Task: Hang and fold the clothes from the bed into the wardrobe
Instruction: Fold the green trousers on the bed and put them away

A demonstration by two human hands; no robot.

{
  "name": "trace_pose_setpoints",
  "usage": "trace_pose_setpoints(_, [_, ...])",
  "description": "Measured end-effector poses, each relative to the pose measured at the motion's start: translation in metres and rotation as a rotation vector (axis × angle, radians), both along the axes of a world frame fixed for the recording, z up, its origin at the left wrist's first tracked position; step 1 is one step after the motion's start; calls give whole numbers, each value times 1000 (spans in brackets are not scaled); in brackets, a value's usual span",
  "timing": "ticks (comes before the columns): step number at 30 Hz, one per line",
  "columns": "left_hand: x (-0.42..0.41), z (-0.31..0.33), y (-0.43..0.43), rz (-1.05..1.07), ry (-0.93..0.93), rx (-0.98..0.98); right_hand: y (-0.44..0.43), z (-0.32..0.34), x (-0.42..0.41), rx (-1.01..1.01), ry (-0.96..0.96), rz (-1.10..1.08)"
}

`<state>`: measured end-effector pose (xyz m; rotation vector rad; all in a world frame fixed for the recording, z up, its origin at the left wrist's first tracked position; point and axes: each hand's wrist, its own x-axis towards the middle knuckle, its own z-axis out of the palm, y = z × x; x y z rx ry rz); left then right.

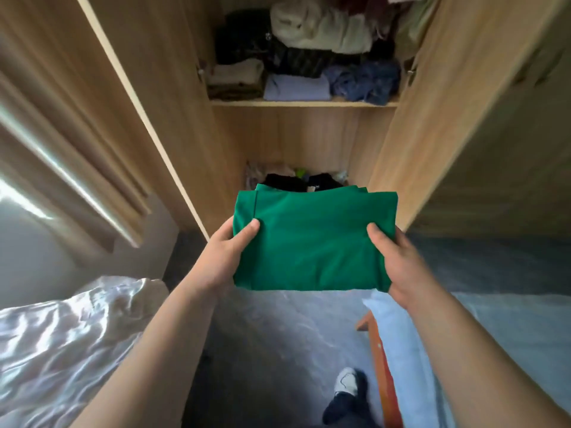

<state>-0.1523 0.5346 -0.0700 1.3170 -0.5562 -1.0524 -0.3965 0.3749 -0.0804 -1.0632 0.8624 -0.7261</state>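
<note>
Bedding (61, 335), white, glossy and rumpled, lay at 8 o'clock. A pale, rounded shoe (349, 383) stood at 6 o'clock on the mottled grey floor (278, 335), with an orange wooden rail (381, 366) just beside it at 5 o'clock. Toward the centre, the left hand (227, 251) and right hand (400, 267) each gripped a side edge of the folded green garment (312, 239), thumbs pressed on top, fingers hidden beneath. The garment was a smooth, matte, flat rectangle, held level before the open wardrobe (309, 137) and not yet on any shelf. Past it at 12 o'clock, inside the pale wood-grain walls, the lower compartment held dark clothes (290, 180), blurred, perhaps folded. Higher, a thin shelf (302, 103) carried a plump cream bundle (321, 29), a flat lilac fold (296, 88) and crumpled blue cloth (367, 81).
</note>
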Motion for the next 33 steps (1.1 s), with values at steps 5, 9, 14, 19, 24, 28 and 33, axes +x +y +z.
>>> trace_pose_setpoints(5, [49,4,-66,117,-39,-13,-83,2,68,-70,-10,73])
trace_pose_setpoints(9, [84,6,-146,158,-66,-34,-171,1,111,-116,-11,124])
trace_pose_setpoints(14, [133,23,-254,189,-142,-28,-281,12,163,-246,98,108])
trace_pose_setpoints(19, [182,34,-334,269,-175,-10,-368,23,221,-375,204,127])
trace_pose_setpoints(24, [240,33,-400,257,-183,43,-435,22,279,-446,292,117])
trace_pose_setpoints(28, [297,21,-464,191,-209,85,-492,9,326,-456,373,60])
trace_pose_setpoints(33, [368,9,-554,130,-132,123,-554,-4,390,-385,439,-38])
